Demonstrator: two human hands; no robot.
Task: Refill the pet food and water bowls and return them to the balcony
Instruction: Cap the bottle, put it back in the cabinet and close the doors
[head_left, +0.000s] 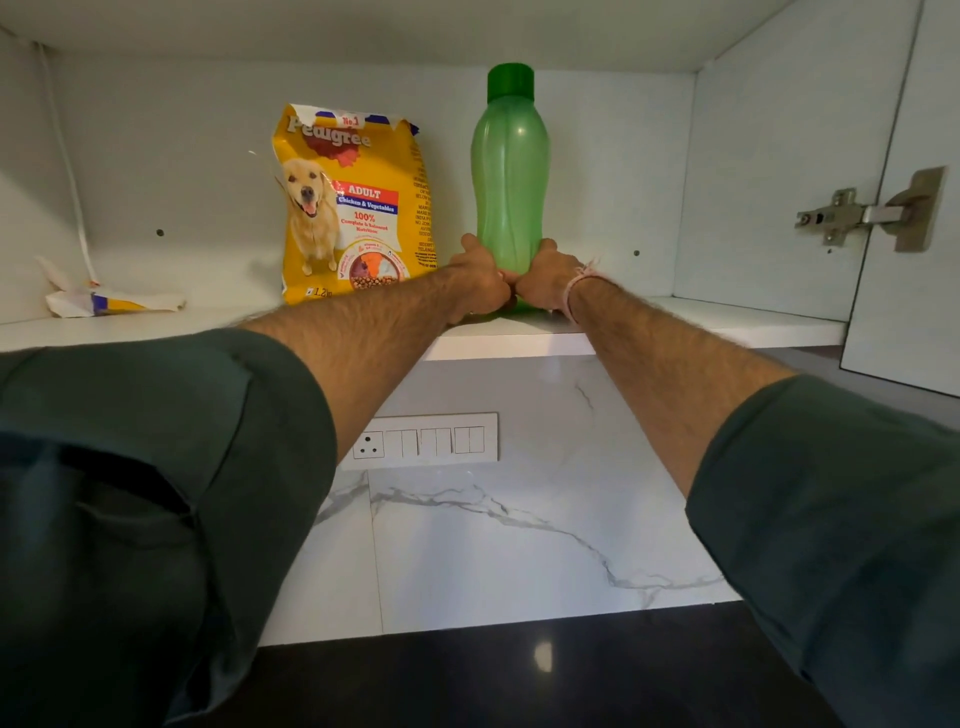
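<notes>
A tall green water bottle (510, 171) with a darker green cap stands upright on the white cupboard shelf (727, 325). My left hand (480, 278) and my right hand (545, 278) both wrap around its base, knuckles touching in front. A pink thread circles my right wrist. Just left of the bottle a yellow bag of dog food (353, 208) stands upright with its top torn open, a dog pictured on its front. No bowls are in view.
A crumpled torn wrapper (104, 300) lies at the shelf's left. The cupboard door (914, 208) hangs open at right on a metal hinge. Below are a switch panel (426, 441) on the marbled wall and a dark countertop (519, 680).
</notes>
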